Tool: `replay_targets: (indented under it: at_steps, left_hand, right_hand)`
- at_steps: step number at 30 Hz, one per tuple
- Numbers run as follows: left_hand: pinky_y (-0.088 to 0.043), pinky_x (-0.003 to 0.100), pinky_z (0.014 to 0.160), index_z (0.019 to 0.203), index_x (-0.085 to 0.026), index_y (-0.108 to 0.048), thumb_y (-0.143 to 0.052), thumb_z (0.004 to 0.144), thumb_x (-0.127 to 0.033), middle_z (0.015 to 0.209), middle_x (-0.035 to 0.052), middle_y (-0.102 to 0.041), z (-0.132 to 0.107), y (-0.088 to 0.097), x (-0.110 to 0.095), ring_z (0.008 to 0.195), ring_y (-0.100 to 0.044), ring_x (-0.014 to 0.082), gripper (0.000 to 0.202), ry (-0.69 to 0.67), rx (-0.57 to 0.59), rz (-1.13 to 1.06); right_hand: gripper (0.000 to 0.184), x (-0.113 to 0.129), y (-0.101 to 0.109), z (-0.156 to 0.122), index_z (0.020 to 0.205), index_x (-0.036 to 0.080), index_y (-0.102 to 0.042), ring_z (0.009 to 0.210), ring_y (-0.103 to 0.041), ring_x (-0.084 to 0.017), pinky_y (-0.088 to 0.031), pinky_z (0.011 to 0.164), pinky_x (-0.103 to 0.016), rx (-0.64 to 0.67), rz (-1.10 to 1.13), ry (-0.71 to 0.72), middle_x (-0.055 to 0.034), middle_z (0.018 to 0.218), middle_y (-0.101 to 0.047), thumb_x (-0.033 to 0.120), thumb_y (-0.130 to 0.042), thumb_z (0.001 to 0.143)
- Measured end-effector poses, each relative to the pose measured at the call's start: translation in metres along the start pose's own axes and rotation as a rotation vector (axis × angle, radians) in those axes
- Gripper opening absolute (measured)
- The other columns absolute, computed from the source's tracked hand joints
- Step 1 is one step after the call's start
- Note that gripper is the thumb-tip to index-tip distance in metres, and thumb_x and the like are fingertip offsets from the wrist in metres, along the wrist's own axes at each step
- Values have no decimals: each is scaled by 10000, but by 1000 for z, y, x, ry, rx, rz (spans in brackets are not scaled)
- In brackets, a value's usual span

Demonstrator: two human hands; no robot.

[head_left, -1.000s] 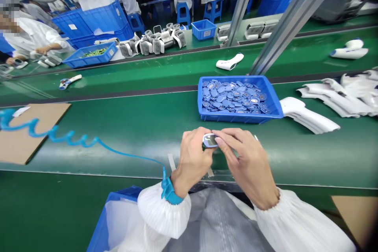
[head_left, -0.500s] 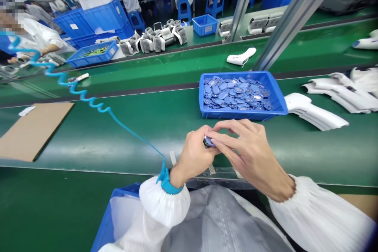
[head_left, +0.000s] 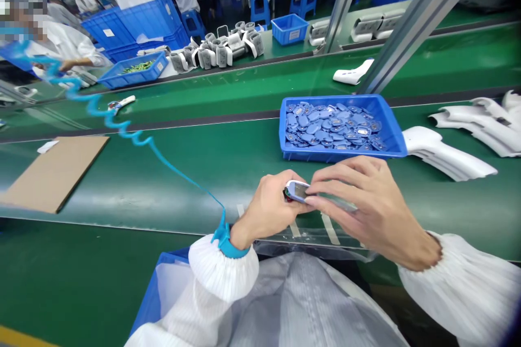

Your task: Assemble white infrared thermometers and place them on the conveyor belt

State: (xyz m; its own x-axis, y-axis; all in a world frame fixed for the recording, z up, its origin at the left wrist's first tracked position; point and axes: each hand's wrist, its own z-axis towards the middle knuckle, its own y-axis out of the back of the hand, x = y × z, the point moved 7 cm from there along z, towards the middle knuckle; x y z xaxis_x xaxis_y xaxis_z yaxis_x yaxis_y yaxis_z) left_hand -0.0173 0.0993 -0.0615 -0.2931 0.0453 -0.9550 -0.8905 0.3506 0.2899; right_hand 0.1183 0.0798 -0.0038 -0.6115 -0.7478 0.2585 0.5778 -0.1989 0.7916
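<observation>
My left hand (head_left: 271, 211) is closed around a small white device (head_left: 297, 191) with a blue face, held just above the near edge of the green belt (head_left: 163, 173). My right hand (head_left: 366, 203) pinches the same device from the right, fingers pressed on its face. A blue coiled cord (head_left: 122, 130) runs from the blue strap on my left wrist. Just beyond my hands stands a blue tray (head_left: 391, 135) filled with several small blue face plates.
White housing shells (head_left: 443, 157) lie to the right of the tray. A cardboard sheet (head_left: 57, 171) lies at left. A blue bin with a plastic liner (head_left: 163, 287) sits near my lap. A slanted metal post (head_left: 411, 21) rises behind the tray. People in white coats work beyond.
The device's face is turned up and visible again between my fingers. My right hand has slid right. The view and cord have shifted slightly.
</observation>
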Motion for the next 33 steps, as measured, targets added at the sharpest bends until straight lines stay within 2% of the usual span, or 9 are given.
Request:
replay_targets:
  at_steps: [4, 6, 9, 11, 13, 20, 25, 28, 33]
  left_hand:
    - [-357, 248, 595, 799, -187, -604, -801, 774, -248, 698, -55, -583, 0, -1, -2, 641, -462, 108, 207, -17, 1, 19]
    - [-374, 255, 613, 808, -189, -618, -809, 776, -258, 718, -44, -618, 0, 1, -3, 649, -498, 116, 205, -27, -40, 42]
    - [-410, 273, 666, 865, -202, -651, -808, 801, -282, 797, -16, -689, -2, 6, -4, 709, -568, 144, 188, -27, -163, 61]
    - [-417, 282, 683, 872, -209, -650, -808, 814, -306, 819, -9, -700, -3, 8, -5, 736, -584, 157, 194, -33, -216, 76]
    - [-412, 289, 690, 860, -210, -639, -802, 827, -316, 801, -16, -691, -3, 8, -6, 721, -575, 154, 197, -45, -231, 90]
    - [-389, 308, 770, 856, -205, -638, -712, 832, -105, 848, -30, -719, -5, 9, -10, 769, -579, 153, 127, -96, -265, 192]
    - [-367, 311, 749, 857, -194, -625, -736, 815, -134, 816, -35, -699, -5, 7, -10, 738, -550, 147, 133, -113, -257, 206]
    - [-366, 311, 755, 859, -195, -629, -713, 800, -89, 827, -42, -707, -6, 8, -10, 742, -559, 141, 148, -114, -271, 205]
    - [-373, 311, 775, 858, -194, -636, -664, 811, -58, 841, -45, -720, -6, 7, -10, 753, -579, 134, 147, -137, -260, 204]
  right_hand:
    - [192, 6, -2, 1, 1155, 274, -689, 944, -574, -207, -337, 832, -409, 40, -10, 45, -28, 1124, -719, 267, -533, 1045]
    - [177, 6, -1, 1, 1083, 283, -708, 928, -583, -204, -341, 833, -408, 36, -9, 26, -12, 1104, -725, 279, -536, 1043]
    - [134, -3, 2, -1, 1003, 266, -714, 896, -605, -197, -364, 827, -398, -13, 0, -152, 3, 1039, -739, 325, -594, 1015]
    - [172, -8, -1, -5, 1098, 259, -708, 906, -610, -200, -380, 806, -387, -20, 27, -270, -7, 1073, -739, 340, -578, 1022]
    - [237, -8, -8, -9, 1213, 264, -687, 930, -604, -198, -391, 790, -373, 9, 75, -316, -16, 1136, -727, 313, -528, 1044]
    - [220, 9, -6, -13, 1166, 313, -722, 917, -580, -173, -365, 855, -388, -68, -3, -212, -3, 1162, -703, 220, -594, 1014]
    - [225, 4, -8, -6, 1209, 278, -699, 925, -581, -174, -369, 825, -372, -68, 7, -268, -9, 1142, -711, 228, -595, 1016]
    - [207, 6, -10, -3, 1168, 295, -721, 901, -573, -178, -356, 833, -390, -39, -34, -207, 2, 1149, -718, 236, -587, 1021]
    - [143, 13, -3, -4, 1049, 302, -749, 897, -560, -192, -350, 858, -407, -120, -95, -134, 24, 1073, -747, 214, -666, 973]
